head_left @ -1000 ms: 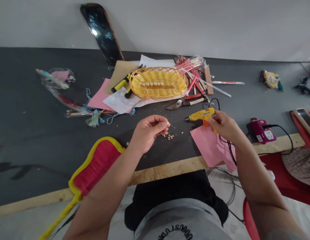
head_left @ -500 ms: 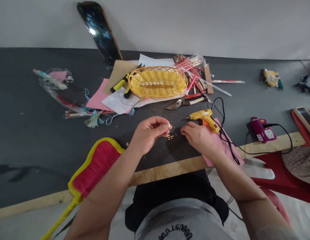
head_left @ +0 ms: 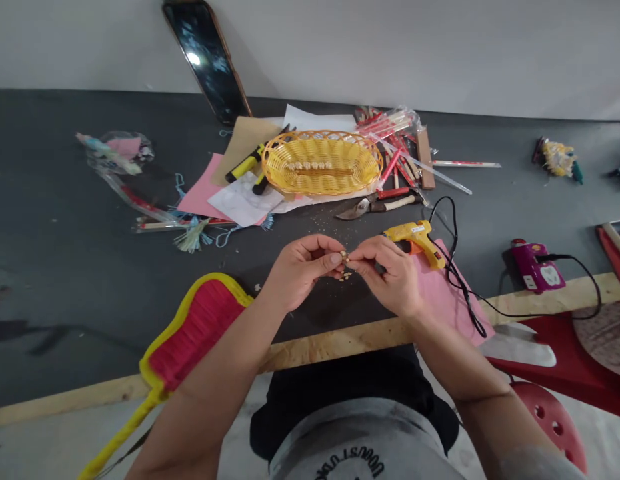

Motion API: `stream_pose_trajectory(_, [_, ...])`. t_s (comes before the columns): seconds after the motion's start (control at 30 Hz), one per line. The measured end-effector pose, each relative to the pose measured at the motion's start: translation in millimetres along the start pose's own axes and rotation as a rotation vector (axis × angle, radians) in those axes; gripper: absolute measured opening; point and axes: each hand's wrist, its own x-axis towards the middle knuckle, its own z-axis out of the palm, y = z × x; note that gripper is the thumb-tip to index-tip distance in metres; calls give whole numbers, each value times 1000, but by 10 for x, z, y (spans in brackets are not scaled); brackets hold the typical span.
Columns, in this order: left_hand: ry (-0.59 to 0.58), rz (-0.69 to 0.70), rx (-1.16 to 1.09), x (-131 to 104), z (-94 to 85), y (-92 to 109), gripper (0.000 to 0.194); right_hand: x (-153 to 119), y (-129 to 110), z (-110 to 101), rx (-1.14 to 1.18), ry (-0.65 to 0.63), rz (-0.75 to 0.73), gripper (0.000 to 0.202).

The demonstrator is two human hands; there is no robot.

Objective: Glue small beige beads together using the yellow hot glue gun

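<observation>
Between the thumb and fingers of my left hand [head_left: 301, 272] is a small pale cluster [head_left: 344, 255], too tiny to make out in detail. My right hand [head_left: 391, 277] is closed in a pinch right against that cluster; whatever its fingertips hold is too small to name. Just below the fingertips, several small beige pieces [head_left: 346, 275] lie on the dark table. A yellow glue gun [head_left: 413, 235] rests beyond my right hand, partly hidden by it. Farther back stands a yellow woven basket [head_left: 323, 187] with a row of pale little clusters [head_left: 310, 165] inside.
Pruning shears [head_left: 377, 203] lie in front of the basket. Around it are papers, yellow-handled tools and red-wrapped sticks [head_left: 390, 123]. A phone [head_left: 207, 60] leans on the wall. A red-and-yellow paddle shape [head_left: 195, 327] is at left. The gun's cord crosses pink paper [head_left: 435, 293] toward a purple power socket [head_left: 537, 267].
My right hand has moved left and up from the table beside the loose pieces to meet the cluster in my left hand. The view has shifted slightly.
</observation>
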Motion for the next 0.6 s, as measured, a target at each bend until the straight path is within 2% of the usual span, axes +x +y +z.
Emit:
stream_pose_trajectory(0.2, [-9,-4,2,1,-2,-11,29,-13,40,2,-10,9,-20,7])
stream_pose_trajectory(0.4, [-19,55,42,8,-21,-40,26,-13,74,21,-38,25,-61,6])
stream_pose_trajectory(0.6, [-9,72,67,11,-26,-31,24,-12,85,7,28,37,-53,5])
